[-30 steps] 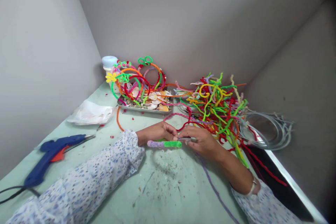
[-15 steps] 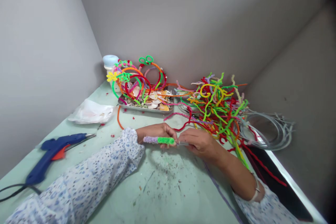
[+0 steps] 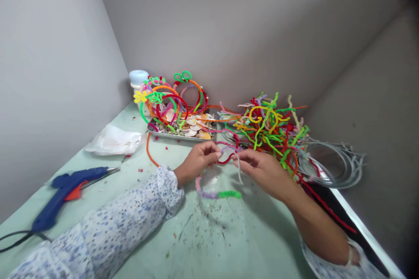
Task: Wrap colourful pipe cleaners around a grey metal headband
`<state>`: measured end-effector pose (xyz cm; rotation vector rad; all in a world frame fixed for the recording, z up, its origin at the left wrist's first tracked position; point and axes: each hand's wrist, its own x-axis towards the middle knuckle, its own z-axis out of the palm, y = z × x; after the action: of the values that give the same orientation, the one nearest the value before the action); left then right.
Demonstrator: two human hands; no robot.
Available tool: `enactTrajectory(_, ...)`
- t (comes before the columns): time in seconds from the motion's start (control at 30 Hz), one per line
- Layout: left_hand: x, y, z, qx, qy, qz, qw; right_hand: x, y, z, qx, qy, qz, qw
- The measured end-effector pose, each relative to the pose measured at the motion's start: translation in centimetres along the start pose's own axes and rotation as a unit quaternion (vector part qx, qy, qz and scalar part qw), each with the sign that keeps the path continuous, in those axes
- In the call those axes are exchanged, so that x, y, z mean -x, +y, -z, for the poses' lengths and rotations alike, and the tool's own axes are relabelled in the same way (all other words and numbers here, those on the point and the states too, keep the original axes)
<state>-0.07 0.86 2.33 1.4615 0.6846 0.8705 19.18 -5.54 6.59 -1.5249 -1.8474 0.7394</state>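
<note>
A curved headband [image 3: 231, 194] is wrapped in pink, lavender and green pipe cleaner, with one bare translucent end [image 3: 240, 172]. My left hand [image 3: 199, 159] pinches it between thumb and fingers, and its wrapped part hangs below that hand in a curve. Close beside the bare end, the fingertips of my right hand [image 3: 262, 170] are drawn together. They seem to pinch a thin lavender pipe cleaner [image 3: 226, 149] that bends between the two hands. The exact contact at the right fingertips is small and partly hidden. A red pipe cleaner [image 3: 225, 162] lies behind them on the table.
At the left lies a blue glue gun [image 3: 70, 187] with its cord, near a white plastic bag [image 3: 114, 140]. Finished colourful headbands [image 3: 163, 89] stand at a metal tray [image 3: 178, 138] of shells. Right are heaped pipe cleaners [image 3: 268, 126] and coiled clear bands [image 3: 356, 170].
The headband has turned, so its green end now hangs lower and to the right. My left hand has risen slightly, and my fingertips are farther apart. The lavender strand has left the front table area.
</note>
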Motion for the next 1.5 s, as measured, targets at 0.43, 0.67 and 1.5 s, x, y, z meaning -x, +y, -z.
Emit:
enactTrajectory(0.43, 0.8, -0.5, -0.6, -0.201, -0.003, -0.082, 0.976, -0.3, 2.2, -5.8, -0.181, 0.122, -0.006, 0.976)
enactTrajectory(0.67, 0.9, -0.4, -0.4, -0.229, -0.017, -0.090, 0.969, -0.1, 2.6, -6.3, -0.198, 0.131, 0.004, 0.971)
enactTrajectory(1.5, 0.4, -0.7, 0.1, -0.112, -0.097, 0.068, 0.987, 0.0, 4.4, -5.6, -0.087, 0.102, 0.089, 0.987)
